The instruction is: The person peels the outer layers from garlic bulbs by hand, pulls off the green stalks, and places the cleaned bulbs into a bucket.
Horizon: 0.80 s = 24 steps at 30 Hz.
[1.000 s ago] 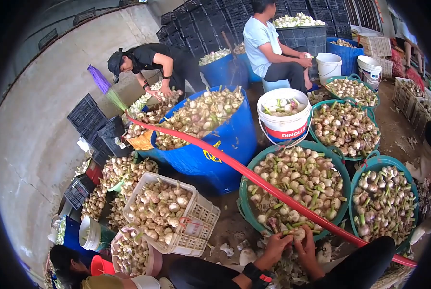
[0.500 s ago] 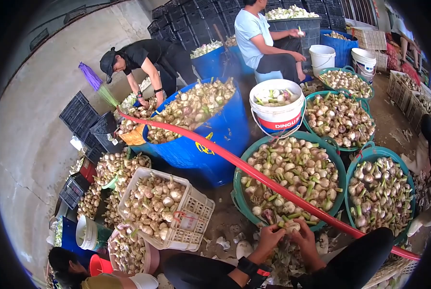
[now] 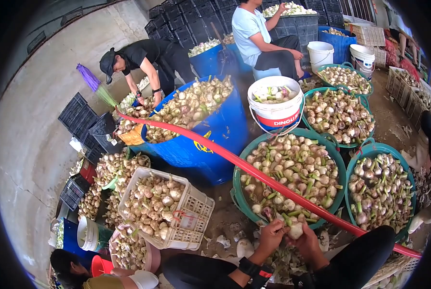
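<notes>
Both my hands are at the near rim of a green tub (image 3: pixel 343 192) full of garlic bulbs. Between them is a pale garlic bulb (image 3: pixel 296 230) with a short green stem pointing up and left. My right hand (image 3: pixel 308 244) is closed around its right and lower side. The fingers of my left hand (image 3: pixel 271 238) are pinched together at its left side, by the stem. Below the hands, peeled skins (image 3: pixel 285 262) lie in a loose heap between my knees.
A red hose (image 3: pixel 254 172) slants across the tub just above my hands. Around stand a white bucket (image 3: pixel 276 111), a blue barrel (image 3: pixel 225 144), a crate of garlic (image 3: pixel 192 216) and another green tub (image 3: pixel 408 180). Several people work nearby.
The bulb between my hands has turned, its rounded white side now facing up and the stem angled up-left. The seated person in light blue has raised a hand.
</notes>
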### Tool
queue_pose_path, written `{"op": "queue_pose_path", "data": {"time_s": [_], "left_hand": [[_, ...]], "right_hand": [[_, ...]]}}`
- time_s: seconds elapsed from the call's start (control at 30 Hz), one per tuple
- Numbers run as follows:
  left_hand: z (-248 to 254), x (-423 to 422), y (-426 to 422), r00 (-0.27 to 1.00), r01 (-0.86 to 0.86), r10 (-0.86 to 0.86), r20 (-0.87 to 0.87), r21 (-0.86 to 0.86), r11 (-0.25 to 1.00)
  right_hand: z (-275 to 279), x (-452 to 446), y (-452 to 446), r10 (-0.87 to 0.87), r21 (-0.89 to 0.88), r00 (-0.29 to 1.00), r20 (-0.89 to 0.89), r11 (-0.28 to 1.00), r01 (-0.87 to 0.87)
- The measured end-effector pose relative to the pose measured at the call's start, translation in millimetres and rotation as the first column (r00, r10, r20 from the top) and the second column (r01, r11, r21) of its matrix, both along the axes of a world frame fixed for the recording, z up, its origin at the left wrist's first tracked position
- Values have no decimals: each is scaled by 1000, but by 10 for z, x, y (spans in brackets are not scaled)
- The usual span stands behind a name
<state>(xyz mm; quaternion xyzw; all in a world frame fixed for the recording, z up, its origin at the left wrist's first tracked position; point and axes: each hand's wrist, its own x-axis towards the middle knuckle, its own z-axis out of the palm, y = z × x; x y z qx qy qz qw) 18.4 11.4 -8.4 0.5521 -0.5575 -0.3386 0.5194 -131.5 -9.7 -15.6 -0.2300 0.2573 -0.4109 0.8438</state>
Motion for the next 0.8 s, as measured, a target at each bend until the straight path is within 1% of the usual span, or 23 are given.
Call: {"op": "queue_pose_path", "data": {"time_s": [0.07,0.1,0.13,0.17,0.2,0.23,0.27,0.3,0.37,0.4,0.47,0.5,0.57,0.6,0.63,0.67,0.7,0.73,0.77,0.8], "left_hand": [[122,-52,18,999,-6,6,-41,14,1000],[159,-29,14,999,-6,7,-41,15,1000],[196,6,11,984,25,-13,180,-61,998],[226,25,5,919,70,-15,393,-128,989],[260,12,5,919,69,-13,394,-128,989],[300,-11,11,877,102,-9,481,-168,981],[321,-21,12,827,139,-2,563,-202,969],[321,0,12,827,140,-3,562,-201,969],[305,80,11,771,-62,123,624,-118,991],[289,133,-3,772,-60,120,624,-118,991],[209,293,-30,703,-232,171,690,-4,973],[79,426,-40,707,-230,163,689,6,973],[-268,580,73,594,-56,-28,804,76,996],[-280,530,118,557,-46,-117,822,172,984],[-249,489,75,514,-26,-223,828,275,961],[-191,433,46,591,44,-130,796,129,991],[-99,340,30,675,91,-53,736,-12,996],[93,181,-4,857,81,-94,507,47,996],[238,36,-37,966,68,-94,241,115,991],[236,-33,-24,966,109,-144,217,164,980]], "right_hand": [[50,-28,-35,140,179,973,182,969,-172],[62,-29,-33,140,180,973,182,968,-173],[71,-28,-32,122,220,981,147,963,-153],[76,-24,-32,107,259,988,112,957,-133],[2,-38,-39,108,259,988,113,957,-134],[-138,-67,-53,55,152,996,71,986,-65],[-146,-66,-58,-4,40,999,35,999,2],[-134,-73,-52,-5,42,999,35,999,3],[-15,-105,-17,163,-85,982,-94,982,-171],[61,-101,14,161,-84,982,-95,982,-169],[180,-77,70,336,45,939,-77,942,-333],[163,-66,57,335,56,939,-78,942,-331],[15,-104,37,333,24,938,93,941,-337],[-49,-123,10,288,31,944,162,954,-297],[-100,-119,-36,226,50,947,228,969,-243],[-135,-134,-57,155,105,971,181,979,-175],[-120,-100,-45,78,70,991,106,994,-86],[-214,-95,-18,28,62,997,68,998,-33],[-255,-91,-31,46,149,998,46,987,-53],[-224,-80,5,32,173,999,-4,984,-31]]}}
